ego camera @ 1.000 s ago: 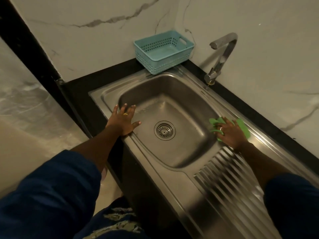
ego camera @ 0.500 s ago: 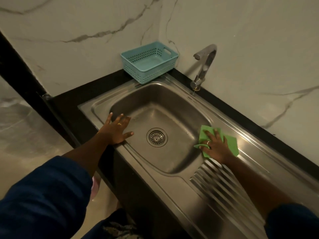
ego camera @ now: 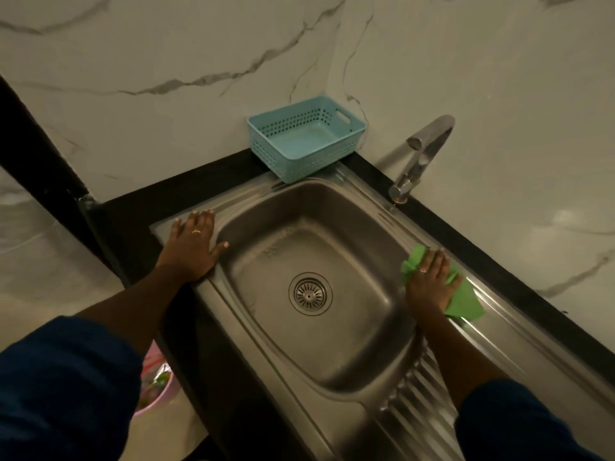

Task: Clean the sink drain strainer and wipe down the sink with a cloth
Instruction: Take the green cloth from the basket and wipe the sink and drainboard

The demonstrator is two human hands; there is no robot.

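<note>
Two flat hands, fingers straight: left hand [ego camera: 191, 249], empty, bracing on the sink [ego camera: 349, 247] rim left of the strainer [ego camera: 310, 293]; right hand [ego camera: 429, 281] pressing the green cloth [ego camera: 464, 304] onto the rim right of the strainer. Strainer seated in its drain; wiping seemingly underway, basin likely left.

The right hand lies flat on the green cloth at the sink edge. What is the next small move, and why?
Probably slide the right hand and green cloth along the back rim toward the tap. The hand presses the cloth flat on the rim beside the basin, and the left hand braces on the opposite rim, so a wiping stroke looks ready.
</note>
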